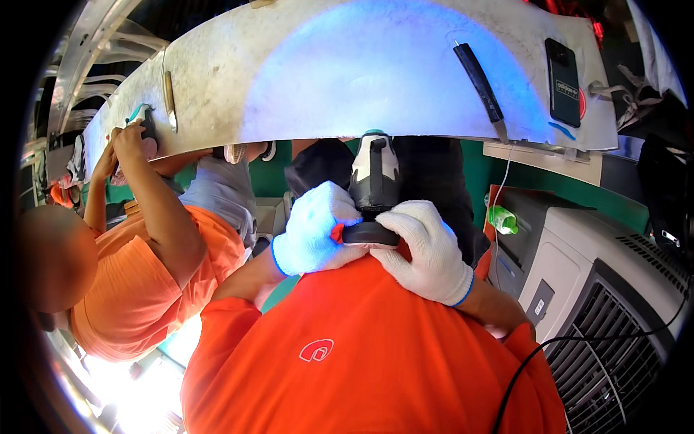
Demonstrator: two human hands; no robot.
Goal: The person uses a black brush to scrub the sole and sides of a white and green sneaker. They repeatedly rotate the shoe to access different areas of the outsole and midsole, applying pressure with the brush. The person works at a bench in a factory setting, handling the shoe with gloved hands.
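Note:
A black-and-white shoe point(375, 176) lies lengthwise in front of my body, its teal-tipped far end at the table's near edge. Its rounded black near end is close to my chest. My left hand point(318, 230), in a white knit glove with a blue cuff, grips that end from the left. From the right, my gloved right hand point(429, 249) holds the same end, fingers over the top and thumb underneath. A small red patch shows beside my left fingers. The gloves hide the sides of the near end.
On the pale worktable point(303, 87) lie a long black-handled tool point(478, 81), a dark phone point(562, 81) and a wooden-handled knife point(170, 100). At left a co-worker point(155, 271) handles another shoe point(147, 134). A grey air cooler point(571, 249) and a green bottle point(502, 220) are at right.

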